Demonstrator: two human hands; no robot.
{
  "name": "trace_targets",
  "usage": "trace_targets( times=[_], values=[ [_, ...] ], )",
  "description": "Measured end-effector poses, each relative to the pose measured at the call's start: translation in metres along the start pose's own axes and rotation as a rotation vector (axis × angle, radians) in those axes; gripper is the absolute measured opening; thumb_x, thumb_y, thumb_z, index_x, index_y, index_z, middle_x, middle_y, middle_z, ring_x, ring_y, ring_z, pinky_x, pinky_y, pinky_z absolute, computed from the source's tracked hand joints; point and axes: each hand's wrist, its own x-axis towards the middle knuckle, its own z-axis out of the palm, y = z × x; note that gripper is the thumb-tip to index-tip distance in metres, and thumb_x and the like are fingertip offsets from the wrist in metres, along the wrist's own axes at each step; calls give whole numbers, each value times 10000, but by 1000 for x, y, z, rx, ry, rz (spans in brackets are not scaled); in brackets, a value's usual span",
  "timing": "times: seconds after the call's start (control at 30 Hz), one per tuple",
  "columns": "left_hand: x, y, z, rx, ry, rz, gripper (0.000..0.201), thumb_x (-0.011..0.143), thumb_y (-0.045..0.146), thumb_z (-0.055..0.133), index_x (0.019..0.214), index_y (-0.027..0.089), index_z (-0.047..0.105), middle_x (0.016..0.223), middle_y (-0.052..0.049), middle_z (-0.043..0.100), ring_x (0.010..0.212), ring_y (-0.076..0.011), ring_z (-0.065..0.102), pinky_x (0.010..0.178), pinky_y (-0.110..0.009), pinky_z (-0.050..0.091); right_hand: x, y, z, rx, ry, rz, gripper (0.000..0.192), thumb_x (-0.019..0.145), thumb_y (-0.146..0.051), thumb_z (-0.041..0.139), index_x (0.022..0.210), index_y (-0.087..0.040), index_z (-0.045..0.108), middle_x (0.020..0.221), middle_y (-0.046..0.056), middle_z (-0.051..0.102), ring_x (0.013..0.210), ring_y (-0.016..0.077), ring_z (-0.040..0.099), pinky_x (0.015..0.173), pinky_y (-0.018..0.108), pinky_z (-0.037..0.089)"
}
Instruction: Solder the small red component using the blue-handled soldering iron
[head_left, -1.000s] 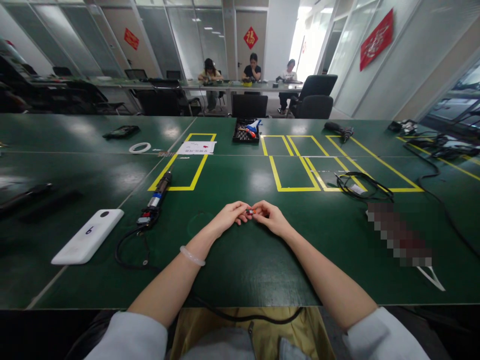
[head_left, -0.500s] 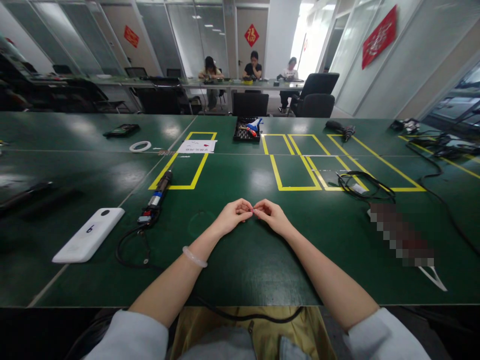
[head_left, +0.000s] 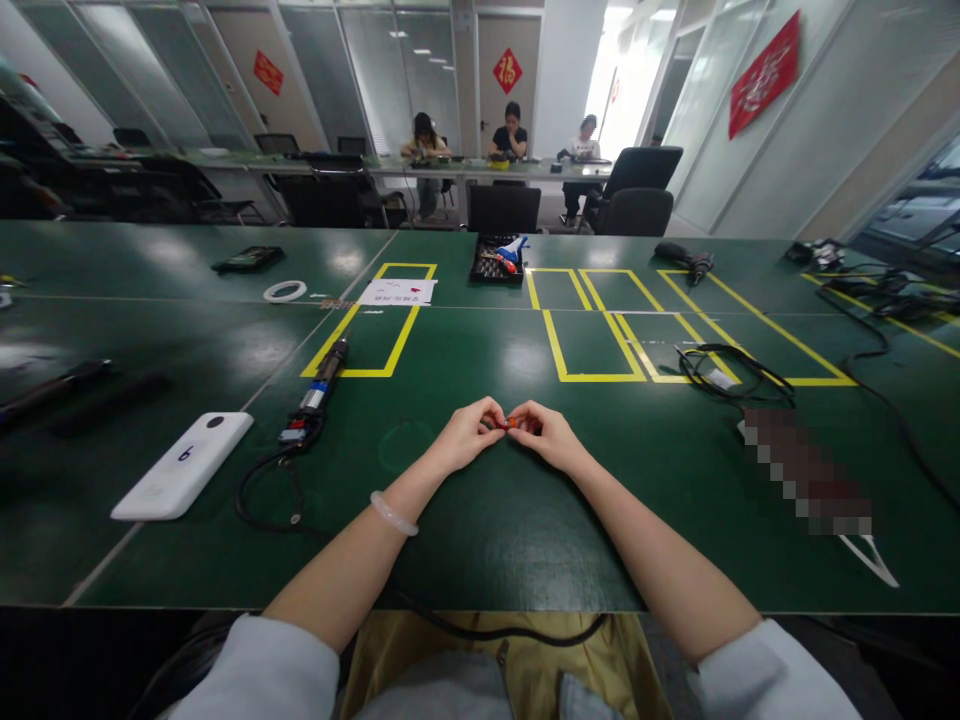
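Over the green table (head_left: 480, 530), my two hands meet at their fingertips. A tiny orange-red piece (head_left: 511, 423), too small to name, sits between them. My left hand (head_left: 472, 435) pinches it from the left with thumb and fingers. From the other side my right hand (head_left: 553, 437) closes its thumb and index finger on it. A pale bracelet (head_left: 394, 515) circles the left wrist. Much of the piece is hidden behind the fingertips.
To the left lie an electric screwdriver (head_left: 315, 390) with its cable and a white power-bank-like case (head_left: 184, 467). Farther off are a black tray (head_left: 496, 262) of parts and a dark drill (head_left: 684, 262). Coiled cable (head_left: 739, 372) rests right, beside a blurred dark object (head_left: 806, 470).
More of the orange-red piece shows between my fingertips now. Both hands stay close together in nearly the same place. The view has shifted very slightly.
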Motion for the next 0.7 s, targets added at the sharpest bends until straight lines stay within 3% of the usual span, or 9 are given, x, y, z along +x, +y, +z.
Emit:
trace_targets(
  times=[0.17,0.3,0.4,0.5,0.6,0.7],
  values=[
    [-2,1,-5,120,-97,22,138,777,225,596,910,201,570,874,-22,625,759,-140,589,635,-245,445,-2,0,1,-230,-24,-103,114,784,-241,625,885,-188,622,769,2,601,684,128,524,638,245,416],
    [-12,8,-31,318,-118,18,306,775,317,628,1064,222,593,1041,-62,629,903,-195,602,784,-311,472,-1,-2,1,-212,-19,-94,119,792,-233,611,901,-186,627,775,4,610,673,125,520,629,243,412],
    [-29,6,-67,525,-64,-89,417,806,452,578,1168,245,571,1158,-78,597,1028,-240,580,865,-357,464,0,-2,-1,-134,-17,-49,129,798,-248,612,907,-180,627,731,-8,591,635,116,506,605,236,404],
    [-55,-8,-112,783,97,-200,495,816,493,543,1243,242,534,1293,-99,534,1186,-294,498,963,-416,420,0,-2,-2,-92,-8,-26,146,797,-265,617,911,-177,630,721,-11,581,633,113,500,605,236,402],
    [-85,-33,-159,997,314,-300,654,768,479,611,1310,141,471,1418,-174,430,1319,-375,365,1062,-494,324,0,-2,-2,-61,-6,-10,159,794,-278,617,915,-175,623,718,-14,573,629,109,493,605,234,405],
    [-111,-59,-200,1046,334,-443,753,698,459,696,1289,54,466,1388,-227,459,1303,-436,381,1029,-525,356,0,-1,-2,-45,-5,4,167,791,-286,620,915,-175,613,721,-17,568,623,105,485,607,233,408]
  ],
)
